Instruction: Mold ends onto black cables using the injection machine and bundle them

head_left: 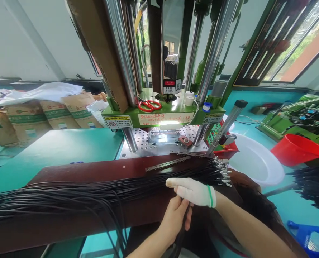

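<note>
My left hand (174, 216) is bare and wrapped round a bundle of thin black cables (179, 238) that hangs down in front of me. My right hand (193, 190), in a white glove with a green cuff band, lies across the top of that bundle, its fingers stretched out and touching my left hand. The upper ends of the held cables are hidden under the glove. Just beyond both hands, a long pile of black cables (100, 197) stretches along the dark red bench (76, 173). Metal terminals (224, 172) finish its right end.
Two slotted metal bars (167, 163) lie behind the pile. A green press (159, 116) stands beyond, with red-handled scissors (149, 105) on its plate. To the right are a white tub (258, 157), a red bucket (299, 149) and more black cables (312, 188). Paper sacks (30, 116) stand at left.
</note>
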{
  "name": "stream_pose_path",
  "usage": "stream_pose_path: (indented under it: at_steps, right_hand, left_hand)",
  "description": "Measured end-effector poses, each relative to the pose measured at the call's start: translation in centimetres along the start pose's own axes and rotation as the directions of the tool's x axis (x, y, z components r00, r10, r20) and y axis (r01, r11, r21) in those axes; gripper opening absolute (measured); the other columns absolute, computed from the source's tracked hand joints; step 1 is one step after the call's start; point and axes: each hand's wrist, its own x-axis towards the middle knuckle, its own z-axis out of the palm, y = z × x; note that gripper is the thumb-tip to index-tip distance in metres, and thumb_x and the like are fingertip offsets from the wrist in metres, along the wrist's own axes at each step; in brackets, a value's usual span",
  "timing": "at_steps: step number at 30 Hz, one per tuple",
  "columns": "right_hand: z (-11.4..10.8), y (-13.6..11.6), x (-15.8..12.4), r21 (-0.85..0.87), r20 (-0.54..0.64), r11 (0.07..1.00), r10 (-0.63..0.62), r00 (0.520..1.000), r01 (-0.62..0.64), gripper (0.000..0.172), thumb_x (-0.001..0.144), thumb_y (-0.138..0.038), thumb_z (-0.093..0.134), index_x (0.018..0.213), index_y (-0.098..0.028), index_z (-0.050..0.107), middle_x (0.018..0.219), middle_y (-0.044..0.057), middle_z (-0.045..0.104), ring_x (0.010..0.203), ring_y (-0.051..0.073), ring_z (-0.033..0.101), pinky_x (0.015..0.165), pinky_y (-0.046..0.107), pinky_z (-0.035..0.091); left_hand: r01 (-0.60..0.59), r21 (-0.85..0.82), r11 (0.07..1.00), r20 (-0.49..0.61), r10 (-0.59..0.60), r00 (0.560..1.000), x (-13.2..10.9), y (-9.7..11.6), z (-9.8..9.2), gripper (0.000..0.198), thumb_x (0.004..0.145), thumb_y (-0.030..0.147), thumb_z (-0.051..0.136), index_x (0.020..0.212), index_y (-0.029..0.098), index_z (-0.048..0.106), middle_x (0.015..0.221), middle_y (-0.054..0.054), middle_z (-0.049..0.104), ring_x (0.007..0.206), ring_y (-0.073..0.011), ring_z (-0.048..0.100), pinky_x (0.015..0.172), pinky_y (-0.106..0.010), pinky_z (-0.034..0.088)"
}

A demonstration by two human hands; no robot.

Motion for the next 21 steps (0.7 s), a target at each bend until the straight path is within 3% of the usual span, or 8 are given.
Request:
stream_pose_path:
  at_steps: [4, 6, 7, 9, 10, 12, 16, 21]
  right_hand:
    - [-1.1, -0.1, 0.8, -0.066, 0.030, 0.995, -0.066, 0.997, 0.068, 0.051, 0.090, -0.044, 0.033, 0.123, -0.010, 0.050, 0.119, 0.013, 0.057, 0.108, 0.020, 0.054, 0.093, 0.036, 0.043]
    - [-2.6, 0.3, 2.0, -0.339, -0.074, 0.939, -0.093, 0.993, 0.063, 0.044, 0.091, -0.035, 0.031, 0.122, -0.009, 0.050, 0.120, 0.012, 0.056, 0.110, 0.017, 0.052, 0.095, 0.032, 0.041]
    - [-3.5, 0.7, 2.7, -0.543, -0.121, 0.840, -0.079, 0.989, 0.001, 0.039, 0.091, -0.028, 0.033, 0.121, -0.010, 0.050, 0.121, 0.011, 0.055, 0.111, 0.017, 0.050, 0.096, 0.031, 0.039]
    - [-5.0, 1.6, 4.4, -0.839, -0.166, 0.527, -0.010, 0.986, -0.136, 0.037, 0.086, -0.014, 0.038, 0.120, -0.013, 0.052, 0.122, 0.010, 0.054, 0.111, 0.020, 0.049, 0.095, 0.034, 0.037]
    - [-5.5, 2.1, 5.3, -0.904, -0.158, 0.396, 0.036, 0.987, -0.160, 0.039, 0.082, -0.009, 0.040, 0.118, -0.014, 0.053, 0.118, 0.010, 0.056, 0.108, 0.022, 0.050, 0.092, 0.037, 0.038]
    - [-6.0, 2.8, 6.7, -0.947, -0.128, 0.283, 0.096, 0.987, -0.150, 0.039, 0.075, -0.004, 0.043, 0.110, -0.013, 0.058, 0.105, 0.013, 0.060, 0.098, 0.027, 0.053, 0.083, 0.042, 0.039]
    - [-6.0, 2.7, 7.9, -0.962, -0.126, 0.227, 0.124, 0.984, -0.152, 0.026, 0.068, -0.009, 0.049, 0.090, -0.009, 0.063, 0.092, 0.018, 0.059, 0.094, 0.033, 0.052, 0.077, 0.045, 0.037]
    - [-6.3, -0.4, 5.0, -0.942, -0.075, 0.307, 0.204, 0.976, -0.136, 0.018, 0.073, -0.026, 0.046, 0.079, -0.015, 0.059, 0.085, 0.009, 0.059, 0.078, 0.023, 0.057, 0.067, 0.033, 0.041]
  left_hand:
    - [-0.008, -0.060, 0.998, -0.039, 0.006, 0.999, 0.2, 0.6, -0.5, 0.039, 0.074, 0.054, 0.052, 0.075, 0.015, 0.048, 0.044, 0.008, 0.040, 0.030, -0.0025, 0.030, 0.032, -0.017, 0.021]
    - [-0.053, -0.101, 0.993, -0.131, 0.039, 0.991, 0.3, 1.8, -1.3, 0.040, 0.071, 0.054, 0.056, 0.073, 0.015, 0.047, 0.043, 0.011, 0.034, 0.032, -0.0009, 0.023, 0.032, -0.016, 0.017]
    - [-0.081, -0.116, 0.990, -0.184, 0.059, 0.981, 0.4, 2.4, -1.9, 0.041, 0.069, 0.055, 0.057, 0.072, 0.016, 0.046, 0.043, 0.011, 0.031, 0.032, -0.0004, 0.021, 0.033, -0.015, 0.015]
    - [-0.129, -0.126, 0.984, -0.273, 0.091, 0.958, 0.4, 3.4, -3.1, 0.042, 0.068, 0.055, 0.059, 0.072, 0.016, 0.046, 0.043, 0.012, 0.029, 0.033, -0.0001, 0.018, 0.033, -0.015, 0.012]
    - [-0.145, -0.124, 0.982, -0.303, 0.102, 0.947, 0.4, 3.7, -3.6, 0.042, 0.067, 0.056, 0.059, 0.072, 0.016, 0.046, 0.043, 0.012, 0.028, 0.033, -0.0001, 0.017, 0.033, -0.015, 0.012]
    - [-0.167, -0.104, 0.981, -0.342, 0.123, 0.932, 0.4, 3.7, -4.6, 0.042, 0.068, 0.056, 0.058, 0.073, 0.016, 0.046, 0.043, 0.012, 0.027, 0.034, -0.0005, 0.018, 0.033, -0.016, 0.013]
    - [-0.217, 0.004, 0.976, -0.404, 0.200, 0.893, 0.3, 2.8, -5.5, 0.043, 0.071, 0.058, 0.054, 0.072, 0.015, 0.048, 0.039, 0.012, 0.028, 0.032, -0.0024, 0.026, 0.034, -0.017, 0.020]
    - [-0.198, -0.050, 0.979, -0.418, 0.159, 0.894, 0.1, 2.6, -5.6, 0.042, 0.072, 0.056, 0.054, 0.075, 0.014, 0.050, 0.040, 0.012, 0.025, 0.034, -0.0021, 0.021, 0.034, -0.017, 0.017]
